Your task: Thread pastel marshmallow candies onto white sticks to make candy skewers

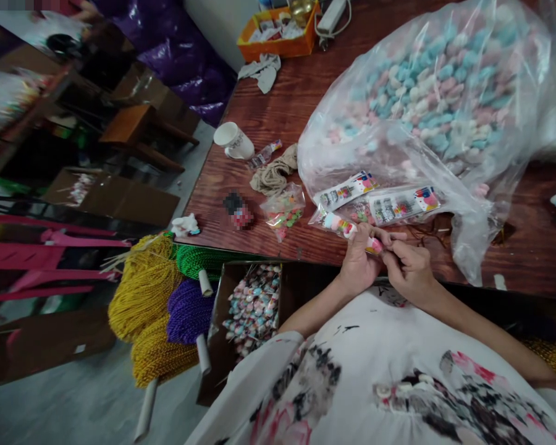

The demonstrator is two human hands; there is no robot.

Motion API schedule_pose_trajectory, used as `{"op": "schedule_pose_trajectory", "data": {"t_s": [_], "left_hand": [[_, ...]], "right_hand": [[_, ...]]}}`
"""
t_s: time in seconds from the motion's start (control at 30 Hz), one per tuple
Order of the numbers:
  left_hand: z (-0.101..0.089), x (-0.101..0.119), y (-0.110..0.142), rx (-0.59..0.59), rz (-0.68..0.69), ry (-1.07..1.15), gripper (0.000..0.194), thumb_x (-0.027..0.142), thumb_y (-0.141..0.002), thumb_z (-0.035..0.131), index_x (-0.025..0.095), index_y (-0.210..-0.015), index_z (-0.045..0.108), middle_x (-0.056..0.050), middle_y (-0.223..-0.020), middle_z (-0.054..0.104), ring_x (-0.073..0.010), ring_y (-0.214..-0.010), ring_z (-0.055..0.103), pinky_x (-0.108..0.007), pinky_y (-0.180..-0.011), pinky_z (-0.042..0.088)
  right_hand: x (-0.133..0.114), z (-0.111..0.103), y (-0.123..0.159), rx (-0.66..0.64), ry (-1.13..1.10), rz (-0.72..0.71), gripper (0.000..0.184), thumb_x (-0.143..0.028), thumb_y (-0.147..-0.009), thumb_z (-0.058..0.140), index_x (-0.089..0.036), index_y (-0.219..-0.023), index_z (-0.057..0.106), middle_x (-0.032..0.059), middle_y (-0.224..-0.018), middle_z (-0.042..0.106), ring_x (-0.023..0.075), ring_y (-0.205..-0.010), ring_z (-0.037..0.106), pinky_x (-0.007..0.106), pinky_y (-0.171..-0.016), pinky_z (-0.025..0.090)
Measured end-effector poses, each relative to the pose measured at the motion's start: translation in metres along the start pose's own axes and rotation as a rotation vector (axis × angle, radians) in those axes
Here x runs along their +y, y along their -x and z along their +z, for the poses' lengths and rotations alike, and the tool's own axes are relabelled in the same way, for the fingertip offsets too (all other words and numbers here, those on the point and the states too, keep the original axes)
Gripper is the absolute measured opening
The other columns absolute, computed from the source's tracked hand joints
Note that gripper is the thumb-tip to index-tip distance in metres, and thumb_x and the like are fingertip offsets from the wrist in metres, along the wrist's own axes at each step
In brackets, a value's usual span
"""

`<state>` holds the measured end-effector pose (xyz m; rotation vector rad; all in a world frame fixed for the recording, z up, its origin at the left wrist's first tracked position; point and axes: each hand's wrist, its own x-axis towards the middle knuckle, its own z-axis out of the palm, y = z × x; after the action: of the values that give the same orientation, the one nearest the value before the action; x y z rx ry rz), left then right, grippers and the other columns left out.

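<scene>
My left hand (359,262) is closed around a marshmallow skewer (334,222), a row of white, blue, yellow, red and pink pieces, over the table's front edge. At the skewer's near, pink end, my right hand (410,266) has its fingers pinched together; what exactly lies between them is partly hidden. Just beyond my hands lie printed clear wrappers (405,205) with colourful labels. A large clear plastic bag (426,93) full of pastel blue, pink and white marshmallows fills the table behind them. A small bag of gummy candies (285,210) lies to the left.
On the wooden table (278,111) are a white mug (234,140), a brown cloth (274,171) and an orange tray (278,42). Below its edge stands a cardboard box of wrapped skewers (252,306), beside yellow bead strands (143,290). A pink chair (41,256) stands left.
</scene>
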<state>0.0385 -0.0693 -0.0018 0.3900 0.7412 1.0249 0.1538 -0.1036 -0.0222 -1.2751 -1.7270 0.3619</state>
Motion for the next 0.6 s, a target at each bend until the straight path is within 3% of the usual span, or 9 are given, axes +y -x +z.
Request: {"op": "schedule_pose_trajectory", "data": {"t_s": [0.17,0.27,0.4,0.5,0.6], "left_hand": [[0.001,0.012,-0.008,-0.003,0.034,0.110,0.043,0.056,-0.087,0.057,0.019,-0.067,0.049,0.003,-0.063,0.052,-0.0147,-0.075,0.064,-0.035,-0.088,0.053],[0.000,0.011,-0.009,-0.022,0.013,0.113,0.042,0.053,-0.087,0.060,0.020,-0.067,0.046,0.005,-0.058,0.045,-0.0121,-0.068,0.058,-0.036,-0.090,0.052],[0.003,0.000,-0.005,-0.013,-0.019,0.076,0.044,0.053,-0.084,0.063,0.020,-0.064,0.042,0.006,-0.054,0.036,-0.0115,-0.064,0.052,-0.037,-0.093,0.051],[0.005,-0.011,-0.006,-0.029,-0.011,0.044,0.046,0.052,-0.082,0.066,0.019,-0.062,0.041,0.004,-0.061,0.045,-0.0130,-0.075,0.058,-0.035,-0.095,0.049],[0.003,-0.021,-0.008,0.000,-0.036,0.028,0.039,0.052,-0.082,0.066,0.018,-0.068,0.051,0.000,-0.082,0.061,-0.0152,-0.091,0.062,-0.031,-0.096,0.047]], "right_hand": [[0.007,-0.015,0.003,-0.129,0.023,-0.054,0.016,-0.012,-0.087,0.054,-0.019,-0.100,0.062,0.0045,-0.085,0.071,0.0145,-0.073,0.066,0.026,-0.066,0.050],[0.010,-0.018,0.010,-0.163,0.054,-0.072,0.016,-0.010,-0.087,0.052,-0.018,-0.097,0.062,0.0029,-0.078,0.069,0.0138,-0.068,0.065,0.025,-0.064,0.049],[0.008,-0.010,0.011,-0.111,0.082,-0.081,0.016,-0.008,-0.084,0.049,-0.019,-0.088,0.060,0.0007,-0.070,0.065,0.0122,-0.060,0.059,0.024,-0.059,0.044],[0.004,-0.001,0.006,-0.062,0.082,-0.104,0.017,-0.006,-0.082,0.048,-0.019,-0.085,0.059,0.0004,-0.069,0.064,0.0119,-0.060,0.058,0.023,-0.059,0.043],[0.006,0.004,-0.001,-0.033,0.131,-0.144,0.018,-0.005,-0.080,0.047,-0.019,-0.078,0.057,0.0000,-0.062,0.060,0.0121,-0.055,0.054,0.024,-0.056,0.040]]}}
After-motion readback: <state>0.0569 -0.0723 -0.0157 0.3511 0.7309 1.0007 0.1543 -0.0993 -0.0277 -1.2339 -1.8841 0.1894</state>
